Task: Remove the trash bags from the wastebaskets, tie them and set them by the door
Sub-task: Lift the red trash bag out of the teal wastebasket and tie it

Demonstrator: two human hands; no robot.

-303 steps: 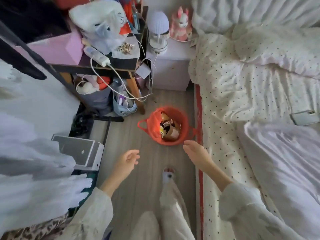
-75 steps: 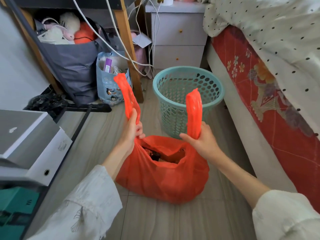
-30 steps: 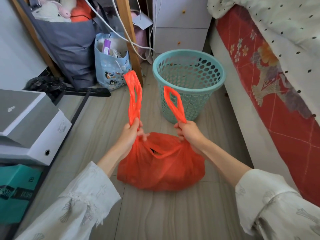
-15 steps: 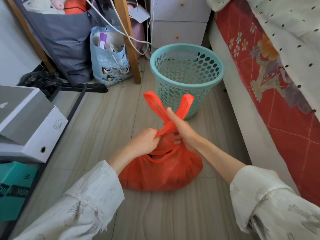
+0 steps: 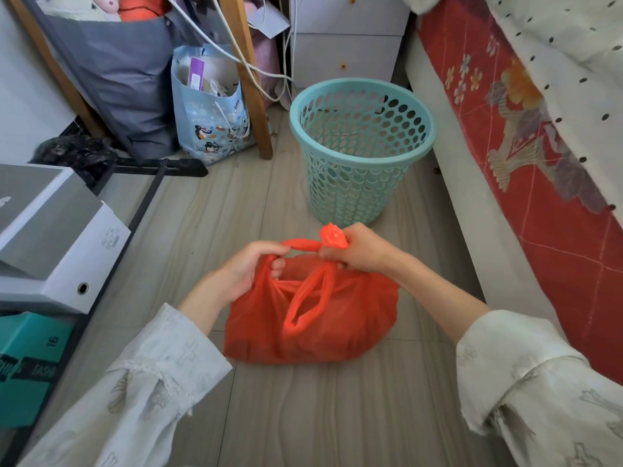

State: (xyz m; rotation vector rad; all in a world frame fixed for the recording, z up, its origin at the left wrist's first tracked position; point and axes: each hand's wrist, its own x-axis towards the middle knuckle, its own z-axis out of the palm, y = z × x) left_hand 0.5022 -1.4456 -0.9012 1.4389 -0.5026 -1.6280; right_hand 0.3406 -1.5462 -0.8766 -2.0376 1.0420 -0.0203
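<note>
An orange trash bag (image 5: 354, 318) sits on the wooden floor in front of me, its two handle loops crossed over its mouth. My left hand (image 5: 247, 267) grips one handle at the bag's left top. My right hand (image 5: 359, 251) grips the other handle, whose bunched end sticks up out of my fist. A taut strip of orange plastic runs between both hands. Just beyond the bag stands a teal perforated wastebasket (image 5: 362, 150), upright and without a liner.
A bed (image 5: 526, 136) with a red patterned side runs along the right. White boxes (image 5: 54, 230) and a teal box (image 5: 27, 362) lie at left. A blue paper bag (image 5: 212, 119), a grey bag (image 5: 124, 79), a wooden leg (image 5: 256, 96) and white drawers (image 5: 344, 42) stand behind.
The raised handles have been crossed and pulled down over the bag's mouth. My hands have moved apart sideways, drawing the handles tight. The bag stays on the floor.
</note>
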